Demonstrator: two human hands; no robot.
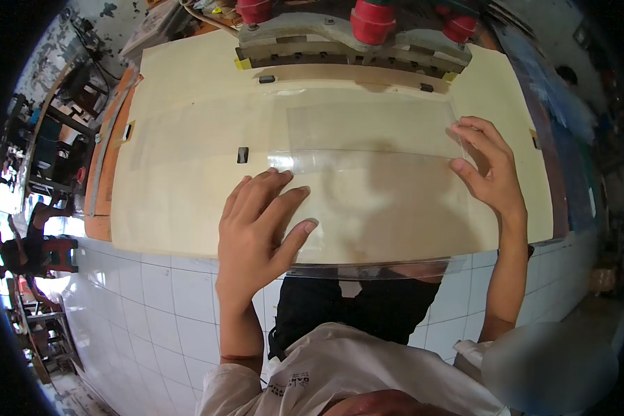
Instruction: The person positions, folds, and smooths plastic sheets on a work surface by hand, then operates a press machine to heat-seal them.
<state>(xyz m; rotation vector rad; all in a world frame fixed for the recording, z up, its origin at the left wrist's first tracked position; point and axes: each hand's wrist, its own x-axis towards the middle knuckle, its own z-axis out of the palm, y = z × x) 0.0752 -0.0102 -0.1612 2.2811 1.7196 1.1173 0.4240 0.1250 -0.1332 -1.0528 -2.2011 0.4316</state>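
A clear plastic sheet (374,125) lies flat on the cream-coloured board (166,201), with a crease or edge running across it from left to right. My left hand (260,222) rests at the lower left of the sheet, fingers apart, fingertips near the shiny left end of that edge. At the sheet's right edge is my right hand (489,163), its thumb and fingers spread on either side of the crease's end. A small black block (243,154) sits on the board, left of the sheet.
Behind the sheet stands a metal machine bar (353,52) with red parts (373,21) above it. Two more black blocks (266,79) lie before the bar. A metal strip (107,149) runs along the left side. A person (24,253) sits at the far left.
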